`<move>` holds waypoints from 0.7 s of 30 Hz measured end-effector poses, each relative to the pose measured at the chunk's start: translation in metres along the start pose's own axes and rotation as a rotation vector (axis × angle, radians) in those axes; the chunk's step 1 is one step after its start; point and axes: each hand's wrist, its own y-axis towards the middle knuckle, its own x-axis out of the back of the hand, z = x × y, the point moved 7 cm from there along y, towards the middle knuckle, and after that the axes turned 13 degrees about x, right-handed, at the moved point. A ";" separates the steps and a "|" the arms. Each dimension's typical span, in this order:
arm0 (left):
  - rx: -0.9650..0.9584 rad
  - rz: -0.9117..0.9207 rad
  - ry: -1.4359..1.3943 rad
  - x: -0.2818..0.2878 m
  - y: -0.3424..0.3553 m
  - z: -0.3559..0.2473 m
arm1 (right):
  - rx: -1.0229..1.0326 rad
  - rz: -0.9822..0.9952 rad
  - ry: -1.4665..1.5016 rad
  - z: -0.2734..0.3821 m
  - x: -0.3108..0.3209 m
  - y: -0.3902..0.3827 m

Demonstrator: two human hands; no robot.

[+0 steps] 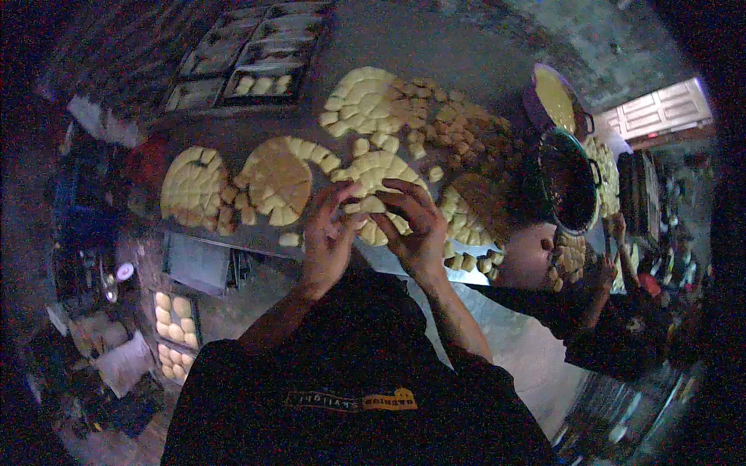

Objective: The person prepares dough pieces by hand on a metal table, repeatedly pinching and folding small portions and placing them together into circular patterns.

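Over a pale round of cut dough at the middle of the table, my left hand has its fingers bent around a small dough piece. My right hand bends over the same spot, thumb and fingers on that piece. Another cut round lies at the left, beside a round with a brown top. Behind my hands lie a further cut round and many loose brown pieces. More cut dough sits right of my right hand.
Trays stand at the back left. A purple tub and a dark pot sit at the right. Trays of dough balls are below the table's left side. A co-worker works at the far right, hands on the table.
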 end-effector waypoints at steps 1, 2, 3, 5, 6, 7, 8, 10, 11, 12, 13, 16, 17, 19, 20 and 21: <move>-0.245 -0.020 0.170 -0.020 -0.005 -0.028 | -0.056 -0.009 0.117 -0.010 0.015 -0.006; -0.389 0.114 0.328 -0.044 -0.008 -0.044 | -0.110 -0.017 0.235 -0.017 0.029 -0.016; -0.535 0.247 0.488 -0.067 -0.014 -0.058 | -0.158 -0.026 0.359 -0.022 0.042 -0.028; -0.786 0.441 0.633 -0.104 -0.024 -0.064 | -0.171 -0.072 0.328 -0.046 0.063 -0.079; -0.889 0.487 0.622 -0.117 -0.024 -0.063 | -0.294 -0.128 0.474 -0.048 0.070 -0.088; -0.991 0.532 0.609 -0.129 -0.026 -0.062 | -0.414 -0.182 0.623 -0.043 0.078 -0.090; -0.911 0.586 0.475 -0.137 -0.021 -0.060 | -0.503 -0.198 0.694 -0.038 0.084 -0.085; -0.741 0.686 0.193 -0.162 -0.011 -0.054 | -0.686 -0.267 0.816 -0.023 0.102 -0.074; -0.687 0.720 0.164 -0.175 -0.009 -0.047 | -0.677 -0.225 0.947 -0.020 0.107 -0.067; -0.633 0.744 0.143 -0.186 -0.012 -0.042 | -0.646 -0.163 0.980 -0.018 0.114 -0.065; -0.587 0.765 0.128 -0.199 -0.013 -0.033 | -0.613 -0.094 1.009 -0.018 0.120 -0.062; -0.437 0.764 0.112 -0.222 -0.014 -0.004 | -0.557 0.147 1.127 -0.025 0.131 -0.064; -0.369 0.738 0.101 -0.227 -0.008 0.008 | -0.491 0.200 1.142 -0.031 0.135 -0.059; -0.201 0.667 0.060 -0.231 0.012 0.034 | -0.357 0.317 1.172 -0.039 0.143 -0.039; -0.067 0.612 0.007 -0.231 0.027 0.051 | -0.319 0.307 0.979 -0.053 0.162 -0.023; 0.073 0.549 -0.065 -0.227 0.047 0.072 | -0.279 0.296 0.790 -0.067 0.185 -0.002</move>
